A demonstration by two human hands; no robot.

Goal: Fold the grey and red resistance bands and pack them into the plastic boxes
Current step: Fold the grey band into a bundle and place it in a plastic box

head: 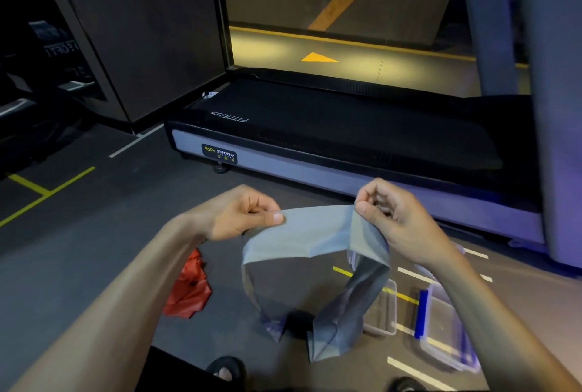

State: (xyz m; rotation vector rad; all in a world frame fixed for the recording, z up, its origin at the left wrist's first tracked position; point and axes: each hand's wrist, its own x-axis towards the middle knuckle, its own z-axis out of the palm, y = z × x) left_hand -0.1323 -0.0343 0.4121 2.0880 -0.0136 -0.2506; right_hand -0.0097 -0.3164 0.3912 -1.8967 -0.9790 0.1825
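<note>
— How many bands do you count?

— Two. One grey resistance band (318, 231) held up in the middle of the frame, and one red resistance band (189, 289) lying crumpled on the dark floor (94, 259) at lower left, below the left forearm.

— And the boxes?

— Two clear plastic boxes, I think, though the blur at lower right makes the edges hard to sort out. One box (382, 309) sits on the floor partly behind the hanging grey band; the other box (444, 332) lies further right, with a blue strip (422, 313) along its left edge, under the right forearm.

— What are the hands doing?

— Both are pinching the grey band's upper edge. The left hand (242, 213) grips one end between thumb and curled fingers at centre left; the right hand (390, 212) pinches the other end at centre right. The stretch between them runs flat and nearly level.

— And the rest of the band?

— It droops below both hands in two lengths that reach down toward the bottom centre, where the ends look folded over near the floor.

— Anything else?

— One treadmill (330, 127) across the middle of the frame, and two sandalled feet at the bottom edge, the left foot (225, 371) showing more clearly.
</note>
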